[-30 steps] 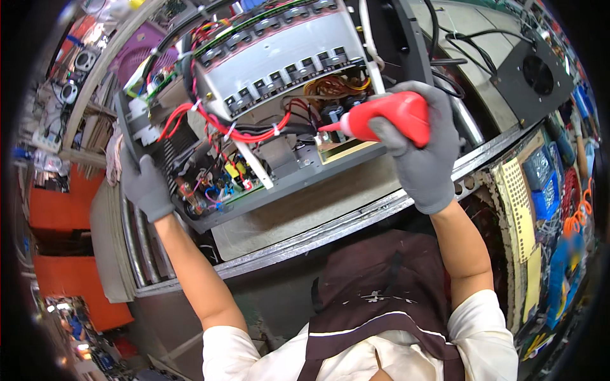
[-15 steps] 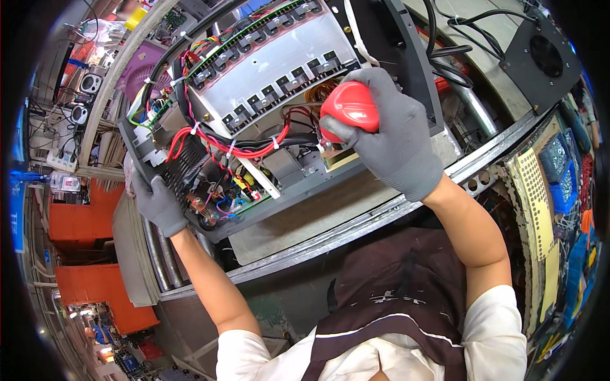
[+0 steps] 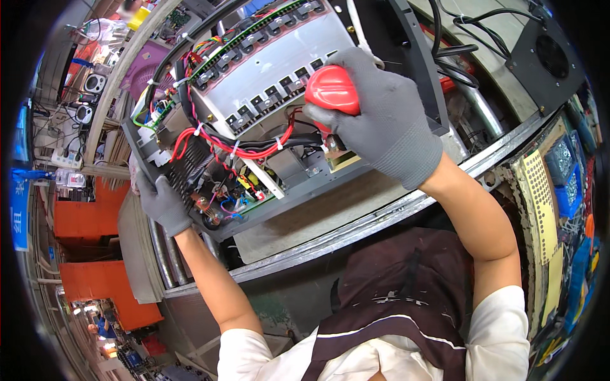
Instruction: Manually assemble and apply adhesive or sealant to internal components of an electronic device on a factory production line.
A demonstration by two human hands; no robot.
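Note:
My gloved right hand [image 3: 387, 117] is closed round a red, rounded, grooved plastic object [image 3: 332, 90], held above the open dark metal equipment case [image 3: 279, 209]. The object's underside is hidden, so its exact kind is unclear. It covers the right end of a row of black transistors [image 3: 273, 95] on a pale plate. At the case's left end, my gloved left hand [image 3: 165, 204] grips the edge, its thumb inside and its fingers partly hidden behind. Thick red cables [image 3: 244, 152] and black cables cross the case beside a small board [image 3: 244, 206] with thin coloured wires.
The case rests over a metal roller conveyor with a rail [image 3: 356, 232] along its near side. A black fan panel [image 3: 548, 63] with cables lies at the far right. Blue bins of screws [image 3: 565, 193] stand at right; orange bins [image 3: 101, 295] at left.
My right hand has moved slightly left with the red object, across the transistor row. My left hand keeps its place on the case edge. The whole view has shifted a little.

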